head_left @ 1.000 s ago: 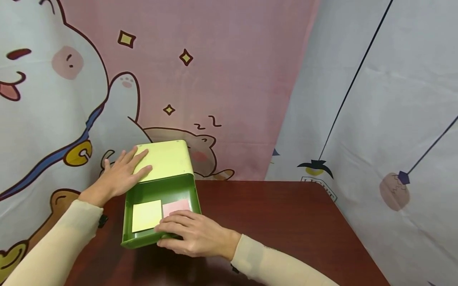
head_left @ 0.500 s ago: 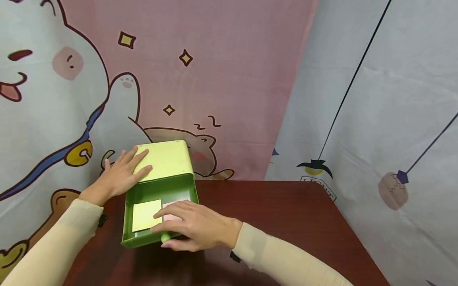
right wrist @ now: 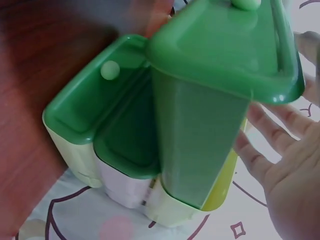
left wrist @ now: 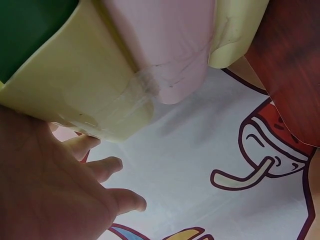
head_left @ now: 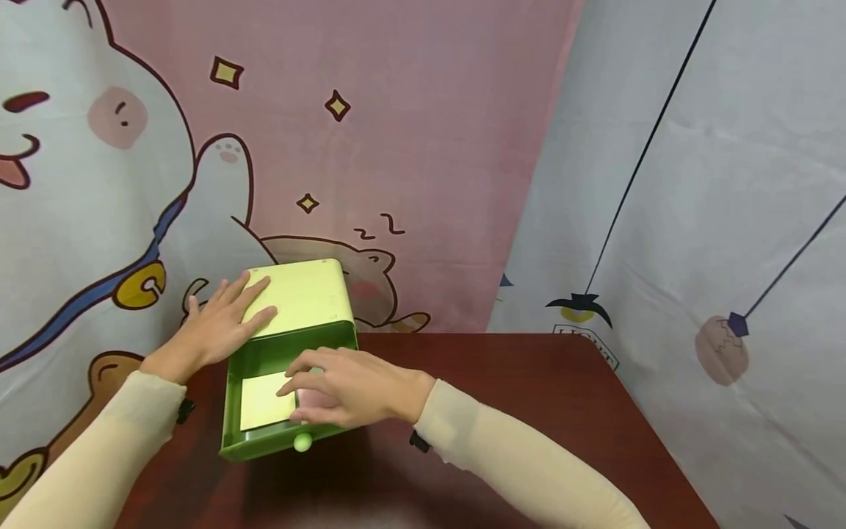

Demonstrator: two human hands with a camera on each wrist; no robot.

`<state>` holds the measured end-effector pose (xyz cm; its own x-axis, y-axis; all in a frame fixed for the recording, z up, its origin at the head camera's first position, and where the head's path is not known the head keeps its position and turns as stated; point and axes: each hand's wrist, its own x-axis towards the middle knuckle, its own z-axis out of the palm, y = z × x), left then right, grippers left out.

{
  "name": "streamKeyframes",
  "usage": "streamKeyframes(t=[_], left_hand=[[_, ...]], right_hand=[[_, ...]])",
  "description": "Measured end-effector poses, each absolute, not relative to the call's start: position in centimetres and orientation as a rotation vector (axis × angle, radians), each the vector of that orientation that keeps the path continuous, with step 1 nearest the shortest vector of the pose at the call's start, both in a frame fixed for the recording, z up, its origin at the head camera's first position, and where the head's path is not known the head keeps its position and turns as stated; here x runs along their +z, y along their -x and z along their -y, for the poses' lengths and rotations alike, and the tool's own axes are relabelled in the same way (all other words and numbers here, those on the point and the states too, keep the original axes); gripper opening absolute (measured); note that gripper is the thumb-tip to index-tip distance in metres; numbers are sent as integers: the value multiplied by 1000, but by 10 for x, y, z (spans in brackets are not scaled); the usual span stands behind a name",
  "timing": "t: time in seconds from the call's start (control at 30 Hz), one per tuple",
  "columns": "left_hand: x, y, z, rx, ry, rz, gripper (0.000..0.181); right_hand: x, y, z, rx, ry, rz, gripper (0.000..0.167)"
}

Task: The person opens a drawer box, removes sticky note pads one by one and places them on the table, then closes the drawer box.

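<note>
Pink sticky note (head_left: 313,399), one: flat on the floor of the pulled-out green drawer (head_left: 261,446), right half, directly beneath the right hand (head_left: 363,386), the nearer of the two; largely covered, long axis not determinable. Right grip: thumb and fingers apart, nothing visibly held; contact with paper uncertain. Yellow sticky note (head_left: 258,402), one: pale, near-square, left of the pink, right edge under the right fingertips. Drawer: glossy, round light-green knob (head_left: 302,442). Left hand (head_left: 214,323): fingers spread, resting on the pale-yellow drawer cabinet (head_left: 304,294). Tabletop (head_left: 502,419): dark red-brown.
</note>
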<state>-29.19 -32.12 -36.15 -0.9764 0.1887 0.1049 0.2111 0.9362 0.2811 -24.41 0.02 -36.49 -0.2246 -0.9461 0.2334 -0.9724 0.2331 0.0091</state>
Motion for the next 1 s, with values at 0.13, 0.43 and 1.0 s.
streamKeyframes(t=[0.13, 0.43, 1.0], left_hand=[[-359, 293, 323, -448, 309, 3020, 90], [-357, 292, 321, -449, 312, 3039, 90], [-359, 291, 320, -431, 308, 3022, 90]], right_hand=[[-357, 251, 9, 121, -1827, 2388, 46], [-342, 262, 27, 16, -1893, 2477, 50], [-335, 268, 62, -233, -1968, 2562, 59]])
